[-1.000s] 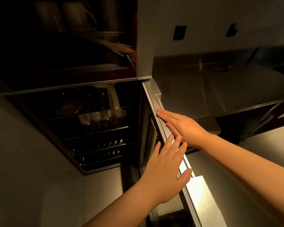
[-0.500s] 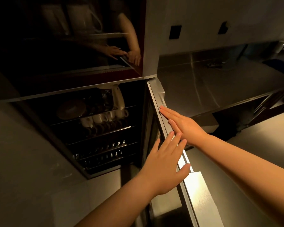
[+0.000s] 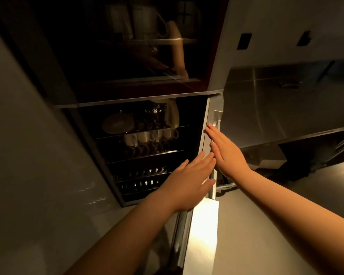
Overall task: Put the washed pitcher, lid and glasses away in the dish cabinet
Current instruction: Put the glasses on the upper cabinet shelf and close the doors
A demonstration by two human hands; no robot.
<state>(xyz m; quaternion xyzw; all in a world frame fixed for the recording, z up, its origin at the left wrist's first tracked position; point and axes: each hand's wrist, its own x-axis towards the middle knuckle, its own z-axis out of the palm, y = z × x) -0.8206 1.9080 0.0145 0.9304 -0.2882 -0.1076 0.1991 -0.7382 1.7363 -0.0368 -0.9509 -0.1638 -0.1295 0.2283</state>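
At cabinet door point(image 3: 207, 124) — nearer shut than before | left hand point(image 3: 189, 183), right hand point(image 3: 226, 153) flat, grip empty.

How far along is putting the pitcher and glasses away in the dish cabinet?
Nearly done, it seems. A white pitcher stands on the top rack above a row of cups, though the glasses and lid are too dark to confirm. In hand: the left hand and right hand, both flat with straight fingers and empty, press on the cabinet door, which stands almost edge-on. Left: shutting it fully.
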